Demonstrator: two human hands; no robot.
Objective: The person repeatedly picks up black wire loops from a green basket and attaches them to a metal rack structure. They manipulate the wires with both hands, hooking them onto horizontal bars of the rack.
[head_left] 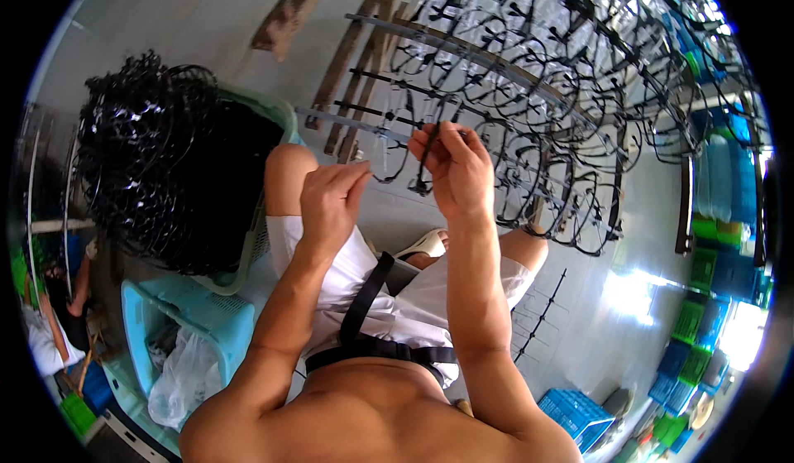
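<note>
- Spanning 12 to 3 o'clk: rack [463, 47] of rods, hung thick w/ black loops [562, 165]
- Green tub [289, 115] at 9–10 o'clk, heaped w/ a tangled black pile [136, 157]
- Grey rod [351, 122] at 11 o'clk, just beyond the hands
- L hand [331, 202] at 9–10 o'clk, near ctr: fingertips look together, nothing made out btwn them
- R hand [463, 169] at 2 o'clk: thumb + fingers clamped on a black strand
- Black strand [423, 180] at 1 o'clk, dangling below R fingers, in front of rack; prob best: pinch near its top, let it hang untwisted, free L hand to part neighbours, go slow so ends don't snag
</note>
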